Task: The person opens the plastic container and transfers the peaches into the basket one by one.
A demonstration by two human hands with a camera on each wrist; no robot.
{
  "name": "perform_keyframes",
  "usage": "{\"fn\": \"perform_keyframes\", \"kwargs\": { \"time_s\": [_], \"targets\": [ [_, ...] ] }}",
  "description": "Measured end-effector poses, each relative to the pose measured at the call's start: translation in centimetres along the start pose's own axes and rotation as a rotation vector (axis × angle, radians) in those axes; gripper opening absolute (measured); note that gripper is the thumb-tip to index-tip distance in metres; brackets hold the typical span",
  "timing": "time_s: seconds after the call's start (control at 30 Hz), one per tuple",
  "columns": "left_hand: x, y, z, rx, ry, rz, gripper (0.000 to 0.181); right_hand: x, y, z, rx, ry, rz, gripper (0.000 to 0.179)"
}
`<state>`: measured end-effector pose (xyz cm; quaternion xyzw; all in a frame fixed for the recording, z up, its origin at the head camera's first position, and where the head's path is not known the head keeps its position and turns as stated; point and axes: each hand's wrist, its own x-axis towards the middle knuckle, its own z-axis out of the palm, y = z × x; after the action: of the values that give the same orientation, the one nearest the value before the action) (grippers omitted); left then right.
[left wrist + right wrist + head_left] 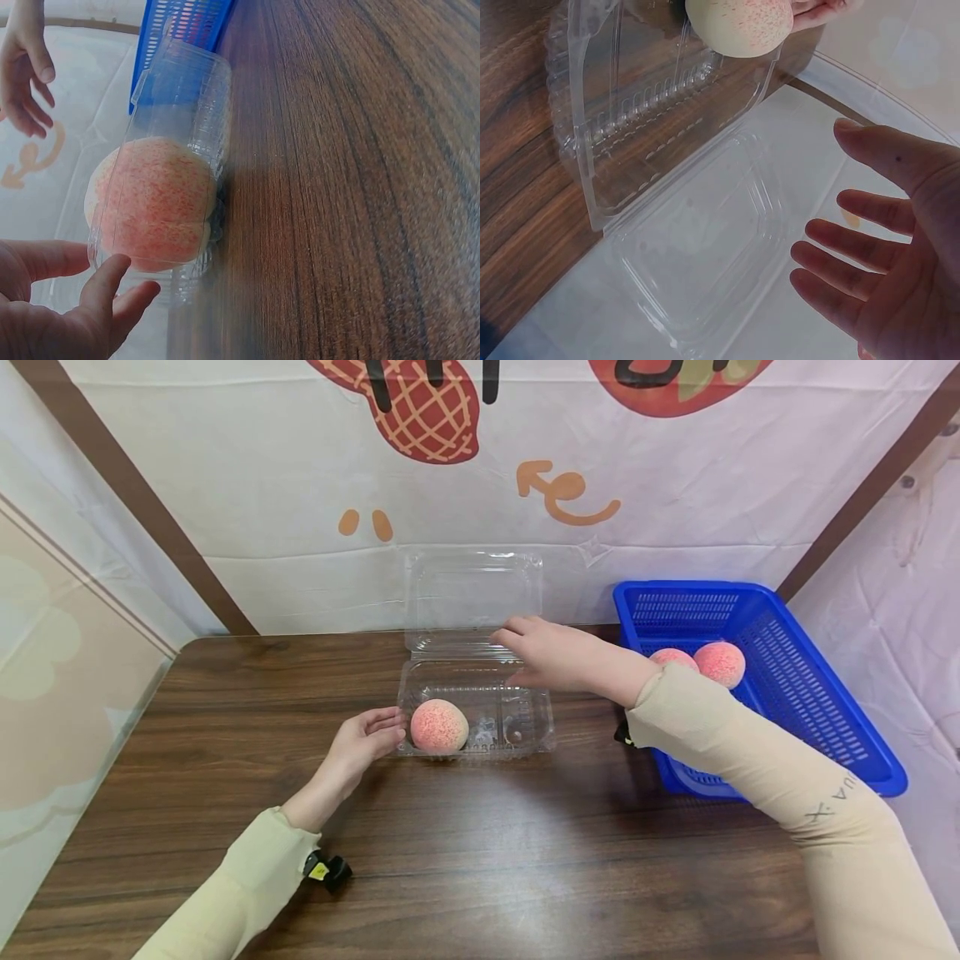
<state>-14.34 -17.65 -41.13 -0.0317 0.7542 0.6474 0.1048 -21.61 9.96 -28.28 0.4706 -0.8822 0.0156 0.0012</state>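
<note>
A clear plastic clamshell box (487, 681) stands on the table with its lid (474, 597) raised at the back. One pink-and-cream peach (438, 727) sits in the left part of its base. My left hand (360, 743) is at the box's left side, its straight fingertips touching the rim next to the peach (157, 199). Above the right part of the box hangs my right hand (558, 653). The right wrist view shows that hand's fingers (847, 274) spread, with nothing in them and the lid (705, 240) beyond.
A blue plastic basket (832, 710) stands to the right, partly under the right forearm. Two peaches (720, 664) show in it; the sleeve covers part of one. Behind the brown wooden table (480, 860) hangs a printed white cloth (285, 560).
</note>
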Motion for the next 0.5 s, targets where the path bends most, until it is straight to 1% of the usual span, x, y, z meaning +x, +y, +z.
{"fn": "perform_keyframes", "kwargs": {
  "time_s": [0.33, 0.5],
  "targets": [
    [0.07, 0.08, 0.05, -0.004, 0.001, 0.002, 0.047, 0.46, -0.76, 0.1, 0.01, -0.047, 0.016, 0.054],
    [0.12, 0.1, 0.07, -0.003, 0.001, -0.003, 0.047, 0.78, -1.06, 0.3, 0.006, -0.043, 0.009, 0.054]
  ]
}}
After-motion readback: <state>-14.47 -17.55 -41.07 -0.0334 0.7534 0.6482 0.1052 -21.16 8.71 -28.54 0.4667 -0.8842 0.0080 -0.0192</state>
